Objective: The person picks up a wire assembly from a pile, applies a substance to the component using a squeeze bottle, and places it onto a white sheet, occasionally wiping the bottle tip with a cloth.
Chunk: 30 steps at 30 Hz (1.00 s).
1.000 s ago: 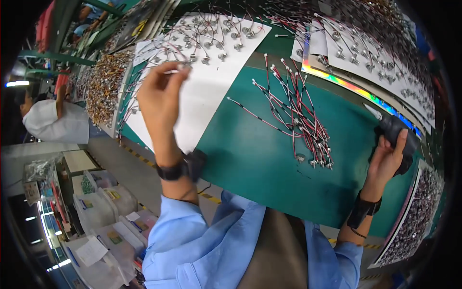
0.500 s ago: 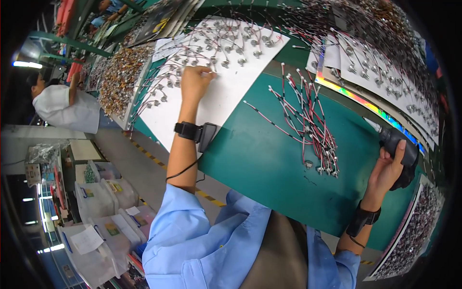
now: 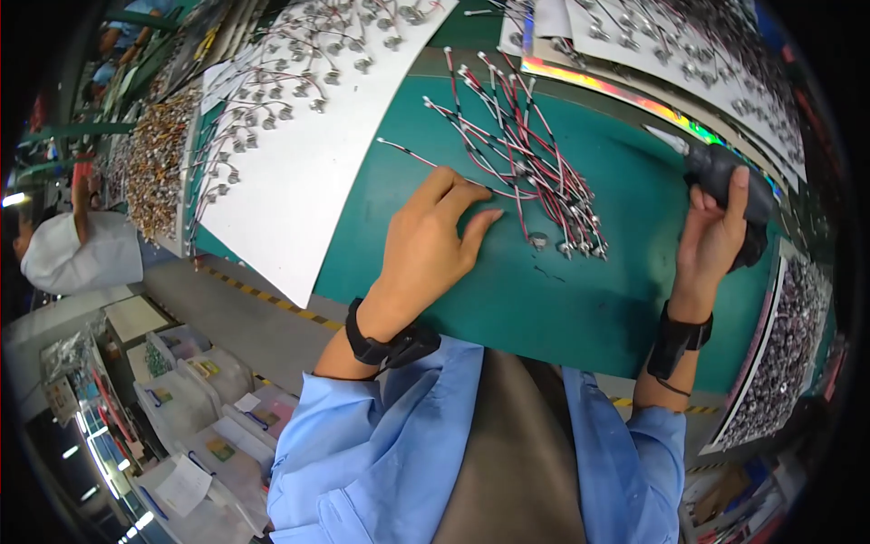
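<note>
My left hand [image 3: 430, 238] is over the green table mat, palm down, thumb apart from the bent fingers, holding nothing that I can see. Its fingertips are at the near-left side of a loose bundle of red, white and black wires [image 3: 507, 150] with small round metal parts at their near ends. One wire runs out to the left behind the fingers. A single round metal part [image 3: 538, 241] rests at the bundle's near edge. At the right, my right hand [image 3: 711, 238] is closed around a black bottle [image 3: 732, 181] with a pale pointed nozzle aimed left.
A white sheet [image 3: 299, 195] at the left carries rows of wired metal parts. More loaded sheets [image 3: 671, 45] are stacked at the far right, and a tray of small parts [image 3: 779, 354] is at the near right. Plastic boxes [image 3: 195, 399] are low on the left. Another person [image 3: 82, 249] works beyond.
My left hand has left the parts on the white sheet and come right and nearer, to the wire bundle. My right hand still holds the bottle. The whole view has shifted.
</note>
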Motion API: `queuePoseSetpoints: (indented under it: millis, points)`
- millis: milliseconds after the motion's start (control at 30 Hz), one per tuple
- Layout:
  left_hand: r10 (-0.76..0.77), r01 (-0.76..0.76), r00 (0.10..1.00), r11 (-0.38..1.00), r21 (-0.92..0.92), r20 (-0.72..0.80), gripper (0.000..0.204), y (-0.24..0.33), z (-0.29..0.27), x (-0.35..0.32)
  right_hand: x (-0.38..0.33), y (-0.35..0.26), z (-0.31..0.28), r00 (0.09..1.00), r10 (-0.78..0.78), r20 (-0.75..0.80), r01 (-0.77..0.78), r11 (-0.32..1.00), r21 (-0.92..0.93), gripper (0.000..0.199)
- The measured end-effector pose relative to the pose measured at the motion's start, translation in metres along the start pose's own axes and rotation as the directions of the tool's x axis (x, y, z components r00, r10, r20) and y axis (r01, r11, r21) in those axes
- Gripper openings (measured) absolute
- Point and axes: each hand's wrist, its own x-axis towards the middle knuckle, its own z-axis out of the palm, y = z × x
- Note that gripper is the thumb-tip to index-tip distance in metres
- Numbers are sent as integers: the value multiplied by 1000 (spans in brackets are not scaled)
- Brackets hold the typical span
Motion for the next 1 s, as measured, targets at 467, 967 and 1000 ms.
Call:
queuePoseSetpoints:
  millis: [467,967,1000]
  points:
    - [-35,14,986,992,128,165,23,27,49,-29,3,-2,-26,1000,30,8,-30,1000,-2,18]
    - [-344,147,939,373,-916,10,20,-1,-39,35,-10,-4,-3,998,20,65,-21,1000,16,20]
    - [-342,150,939,367,-918,16,20,-1,-28,40,-12,-5,-3,996,8,88,-10,1000,18,20]
